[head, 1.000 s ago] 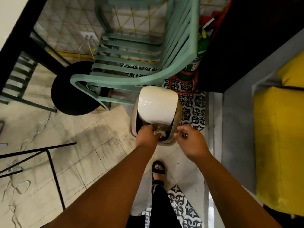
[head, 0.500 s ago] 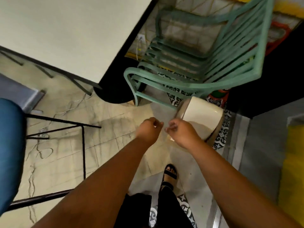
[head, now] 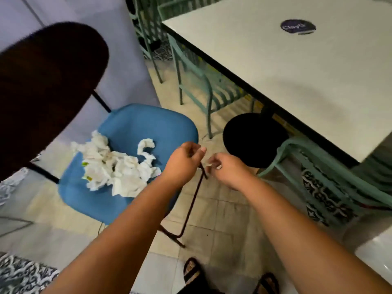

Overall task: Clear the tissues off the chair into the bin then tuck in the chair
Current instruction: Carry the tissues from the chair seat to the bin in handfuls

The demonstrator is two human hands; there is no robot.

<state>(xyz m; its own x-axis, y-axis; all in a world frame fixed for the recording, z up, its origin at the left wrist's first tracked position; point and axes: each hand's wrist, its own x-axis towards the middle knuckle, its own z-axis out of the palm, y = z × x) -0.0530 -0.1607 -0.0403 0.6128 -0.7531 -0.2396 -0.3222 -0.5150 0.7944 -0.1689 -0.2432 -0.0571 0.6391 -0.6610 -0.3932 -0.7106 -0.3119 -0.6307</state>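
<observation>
A blue chair stands at the left, pulled out from the white table. A heap of crumpled white tissues lies on its seat, with one twisted piece a little apart on the right. My left hand hovers over the seat's right edge, fingers loosely curled, nothing plainly in them. My right hand is close beside it above the floor, also loosely curled. The two hands nearly touch at the fingertips. The bin is out of view.
A dark rounded backrest rises at the chair's left. The table's black round base sits on the tiled floor. Green slatted chairs are tucked under the table. My sandalled feet are at the bottom.
The view has swung left from the bin to the blue chair with its tissues. My hands left the bin's opening and now hang together by the seat's right edge.
</observation>
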